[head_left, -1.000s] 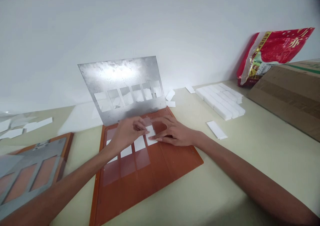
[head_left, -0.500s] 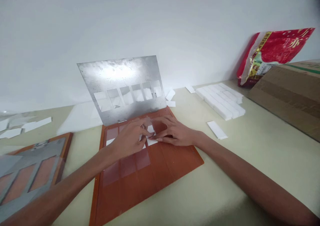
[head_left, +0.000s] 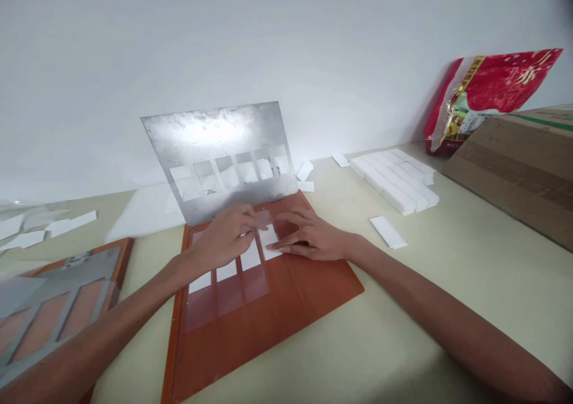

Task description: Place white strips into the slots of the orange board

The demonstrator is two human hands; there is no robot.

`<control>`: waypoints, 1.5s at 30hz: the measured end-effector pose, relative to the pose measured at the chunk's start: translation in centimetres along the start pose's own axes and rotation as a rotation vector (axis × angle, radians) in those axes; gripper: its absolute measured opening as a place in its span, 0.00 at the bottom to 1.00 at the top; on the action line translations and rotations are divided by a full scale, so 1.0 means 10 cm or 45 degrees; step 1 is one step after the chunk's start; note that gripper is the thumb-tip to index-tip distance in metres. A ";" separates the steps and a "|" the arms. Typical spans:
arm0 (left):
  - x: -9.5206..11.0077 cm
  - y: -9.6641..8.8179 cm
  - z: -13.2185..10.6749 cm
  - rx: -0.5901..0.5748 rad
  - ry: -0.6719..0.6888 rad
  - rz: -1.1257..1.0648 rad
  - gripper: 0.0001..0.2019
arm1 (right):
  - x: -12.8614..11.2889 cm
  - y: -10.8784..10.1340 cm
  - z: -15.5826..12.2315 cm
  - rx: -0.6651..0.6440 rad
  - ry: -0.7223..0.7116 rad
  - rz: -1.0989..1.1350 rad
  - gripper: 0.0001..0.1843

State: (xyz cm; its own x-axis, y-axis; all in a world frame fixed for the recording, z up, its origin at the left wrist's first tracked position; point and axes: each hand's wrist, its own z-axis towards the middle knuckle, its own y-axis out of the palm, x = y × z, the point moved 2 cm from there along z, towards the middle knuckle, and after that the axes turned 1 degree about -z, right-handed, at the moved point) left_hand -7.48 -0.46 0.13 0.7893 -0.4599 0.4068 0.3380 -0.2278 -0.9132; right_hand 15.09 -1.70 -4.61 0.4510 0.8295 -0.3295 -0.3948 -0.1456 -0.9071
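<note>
An orange-brown board (head_left: 277,308) lies on the table with a hinged metal stencil plate (head_left: 215,135) standing open at its far edge. Several white rectangular pads (head_left: 249,256) sit in a row on the board's upper part. My left hand (head_left: 224,240) rests over the pads, fingers curled, its fingertips at the top of the rightmost pad (head_left: 269,238). My right hand (head_left: 313,237) lies flat on the board, fingers stretched out, pressing that pad's right edge.
A block of stacked white pads (head_left: 396,180) and a loose pad (head_left: 387,232) lie to the right. A cardboard box (head_left: 519,165) and a red bag (head_left: 487,93) stand far right. A second board with a closed metal stencil (head_left: 54,308) lies at left, with white strips (head_left: 49,225) behind it.
My left hand slid down-left over the pads half a second ago, then came back up to the rightmost pad's top. My right hand stayed in place.
</note>
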 end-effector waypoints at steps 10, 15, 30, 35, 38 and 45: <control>0.03 0.04 -0.01 -0.076 -0.065 0.008 0.09 | -0.02 -0.03 0.02 -0.010 -0.053 -0.015 0.19; -0.01 0.06 0.00 -0.123 -0.024 -0.028 0.08 | -0.03 -0.03 0.02 -0.020 -0.057 -0.004 0.19; -0.05 -0.02 0.12 -0.142 -0.095 -0.039 0.12 | -0.03 -0.03 0.02 -0.014 -0.054 -0.014 0.19; -0.18 -0.10 0.28 -0.014 -0.127 -0.016 0.16 | -0.02 -0.02 0.01 -0.018 -0.018 0.001 0.19; -0.25 -0.08 0.37 0.006 -0.083 -0.019 0.15 | -0.03 -0.03 0.01 0.002 -0.019 0.008 0.18; -0.29 0.00 0.44 -0.007 -0.012 -0.073 0.13 | 0.00 0.01 0.01 0.026 -0.017 0.020 0.17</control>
State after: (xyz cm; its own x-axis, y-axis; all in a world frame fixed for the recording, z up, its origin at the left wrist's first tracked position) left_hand -7.50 4.62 -1.14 0.7733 -0.4380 0.4584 0.3802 -0.2583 -0.8881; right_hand 14.96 -1.68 -4.64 0.4336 0.8344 -0.3402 -0.4179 -0.1483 -0.8963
